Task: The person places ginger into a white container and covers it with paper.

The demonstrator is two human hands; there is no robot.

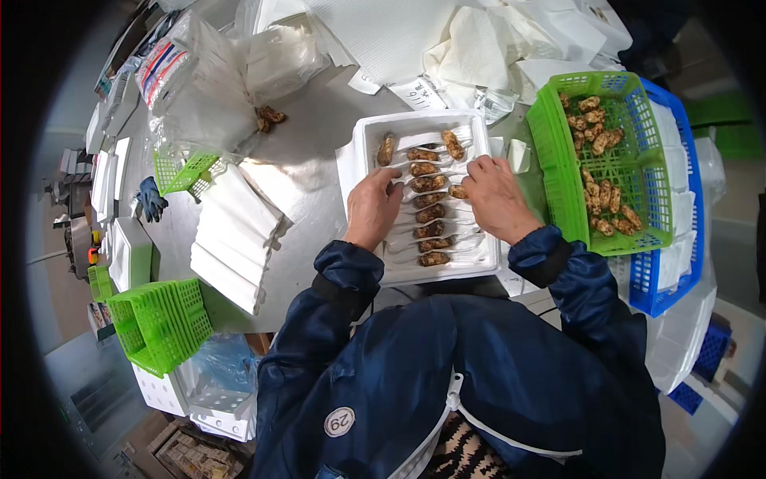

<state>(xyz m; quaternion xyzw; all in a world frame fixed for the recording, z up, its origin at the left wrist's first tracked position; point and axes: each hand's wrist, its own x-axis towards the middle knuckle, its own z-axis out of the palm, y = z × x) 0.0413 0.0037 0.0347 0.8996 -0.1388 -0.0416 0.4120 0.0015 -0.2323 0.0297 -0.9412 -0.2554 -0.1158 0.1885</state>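
A white foam box (493, 239) sits before me. Down its middle runs a column of several mottled brown, stubby pieces of produce (429, 183), separated by folds of white paper (407, 230). Two more pieces lie in the far corners, one at the left (386, 149) and one at the right (453, 145). Over the box's left side is my left hand (374, 206), thumb and fingers bent close together at the paper; whatever is beneath them is hidden. At the right side, my right hand (499, 197) has its fingertips on another brown piece (458, 191), which it partly covers.
To the right, a green plastic basket (643, 155) of similar pieces overlaps a blue basket (697, 233). White folded paper (236, 233) lies on the metal table (311, 155) at left. Green baskets (161, 323) stand nested at lower left; plastic bags (209, 90) lie at far left.
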